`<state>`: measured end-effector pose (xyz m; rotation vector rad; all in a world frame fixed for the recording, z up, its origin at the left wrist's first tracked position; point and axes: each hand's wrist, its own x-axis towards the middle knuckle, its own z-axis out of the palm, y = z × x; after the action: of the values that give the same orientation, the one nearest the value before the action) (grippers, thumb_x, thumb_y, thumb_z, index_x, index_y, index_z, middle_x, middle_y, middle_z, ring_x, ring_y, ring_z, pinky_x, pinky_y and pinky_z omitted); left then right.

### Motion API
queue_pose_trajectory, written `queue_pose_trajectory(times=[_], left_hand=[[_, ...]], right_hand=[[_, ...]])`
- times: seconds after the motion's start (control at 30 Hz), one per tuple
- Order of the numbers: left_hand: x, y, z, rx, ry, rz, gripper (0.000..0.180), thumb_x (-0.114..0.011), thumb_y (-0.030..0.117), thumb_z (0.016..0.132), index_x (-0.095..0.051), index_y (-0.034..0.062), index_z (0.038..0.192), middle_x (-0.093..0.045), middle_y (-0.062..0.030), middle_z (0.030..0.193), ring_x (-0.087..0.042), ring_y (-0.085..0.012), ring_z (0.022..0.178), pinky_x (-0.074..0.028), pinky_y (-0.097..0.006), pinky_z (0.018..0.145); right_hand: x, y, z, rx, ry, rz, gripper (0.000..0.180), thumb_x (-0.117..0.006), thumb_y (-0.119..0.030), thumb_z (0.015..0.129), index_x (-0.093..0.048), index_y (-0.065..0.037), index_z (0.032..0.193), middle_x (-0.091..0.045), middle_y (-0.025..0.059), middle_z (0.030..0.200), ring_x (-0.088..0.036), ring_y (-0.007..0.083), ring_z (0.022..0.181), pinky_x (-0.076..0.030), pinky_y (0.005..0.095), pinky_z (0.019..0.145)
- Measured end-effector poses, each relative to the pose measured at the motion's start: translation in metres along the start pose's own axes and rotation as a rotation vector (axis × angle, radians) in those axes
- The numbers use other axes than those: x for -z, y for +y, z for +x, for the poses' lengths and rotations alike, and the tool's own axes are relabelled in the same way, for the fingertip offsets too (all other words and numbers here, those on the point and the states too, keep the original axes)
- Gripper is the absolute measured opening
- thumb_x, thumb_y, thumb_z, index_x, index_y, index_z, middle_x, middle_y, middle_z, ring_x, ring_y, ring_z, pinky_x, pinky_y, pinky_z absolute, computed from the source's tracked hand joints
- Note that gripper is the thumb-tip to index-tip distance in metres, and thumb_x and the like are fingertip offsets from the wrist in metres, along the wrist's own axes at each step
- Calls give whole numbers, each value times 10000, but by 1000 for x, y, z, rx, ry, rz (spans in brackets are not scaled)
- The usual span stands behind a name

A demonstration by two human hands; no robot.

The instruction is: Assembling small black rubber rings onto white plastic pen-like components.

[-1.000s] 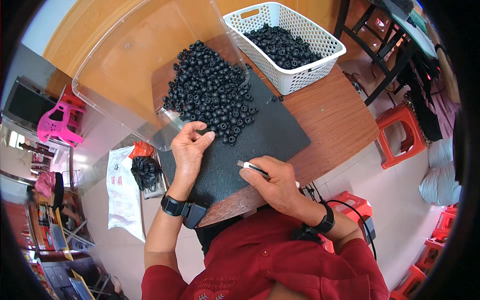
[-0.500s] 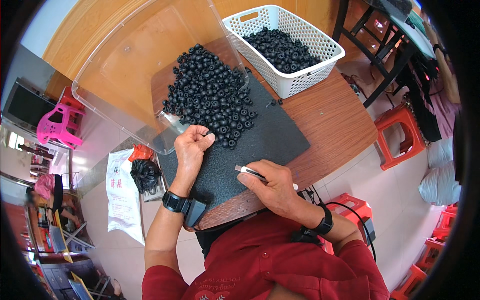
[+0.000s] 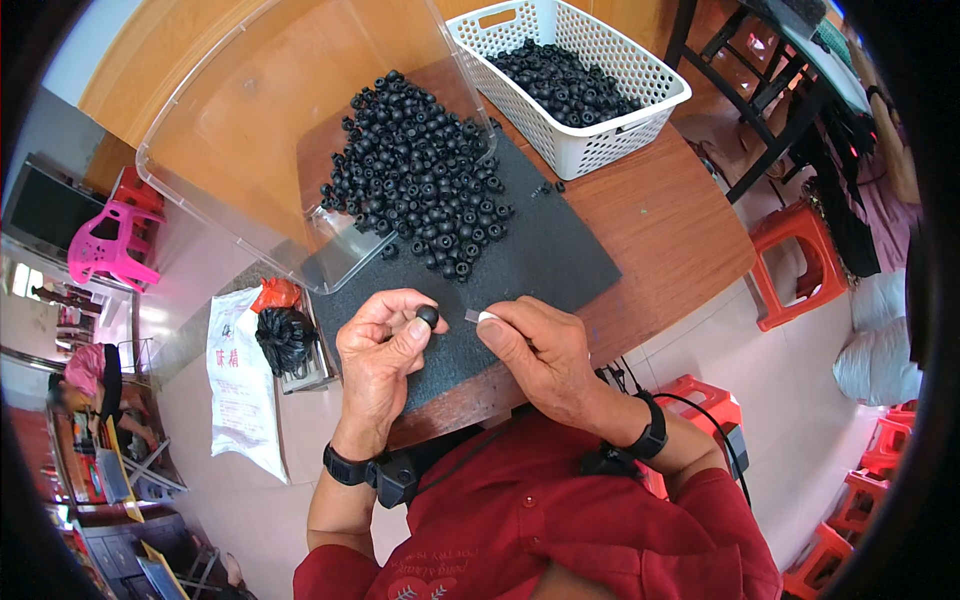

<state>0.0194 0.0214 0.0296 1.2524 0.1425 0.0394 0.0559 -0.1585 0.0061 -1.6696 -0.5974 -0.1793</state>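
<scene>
Between thumb and fingertips my left hand pinches one round black rubber part. My right hand is closed around a small utility knife with a pale handle, its short blade sticking out toward the left hand. Blade and rubber part are apart. Beyond both hands a heap of black rubber parts, several with visible holes, lies on the dark mat. Part of the heap spreads into the mouth of a clear plastic bin tipped on its side.
A white perforated basket of similar black parts stands at the far right of the wooden table. Red stools are on the right. A white sack and a black plastic bag lie left of the table.
My left hand has drawn back from the heap's near edge with one rubber part, now close to the knife. My right hand has shifted slightly, and its blade points toward the part.
</scene>
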Motion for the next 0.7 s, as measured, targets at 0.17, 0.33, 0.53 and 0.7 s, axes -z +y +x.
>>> queue_pose_trajectory(times=[0.17,0.33,0.53,0.7], left_hand=[[-6,-4,-13,-5,-7,-16,263,-726,105,804,-625,-8,1019,-645,-38,846,-458,-23,606,-321,-153,485],[-11,-5,-21,-45,15,12,283,-744,89,782,-631,-7,1023,-622,5,835,-477,-27,647,-362,-154,546],[-17,-8,-26,-81,40,-11,306,-753,106,768,-609,-21,1006,-627,-31,855,-448,-27,576,-326,-153,457],[-20,-10,-28,-92,50,1,294,-743,105,779,-613,-19,1012,-622,-26,842,-439,-25,564,-322,-158,454]], right_hand=[[-1,-8,1,56,-5,-46,114,-641,-125,850,-620,-14,846,-539,101,660,-539,252,571,-403,357,509],[-3,-12,-1,159,22,-117,119,-648,-139,844,-598,-36,811,-522,95,649,-537,278,573,-406,372,505],[-6,-14,-6,212,35,-158,140,-647,-157,845,-579,-40,809,-503,86,647,-525,265,574,-402,375,502],[-6,-15,-5,242,41,-202,150,-648,-156,841,-567,-38,796,-485,81,639,-511,258,564,-397,368,495]])
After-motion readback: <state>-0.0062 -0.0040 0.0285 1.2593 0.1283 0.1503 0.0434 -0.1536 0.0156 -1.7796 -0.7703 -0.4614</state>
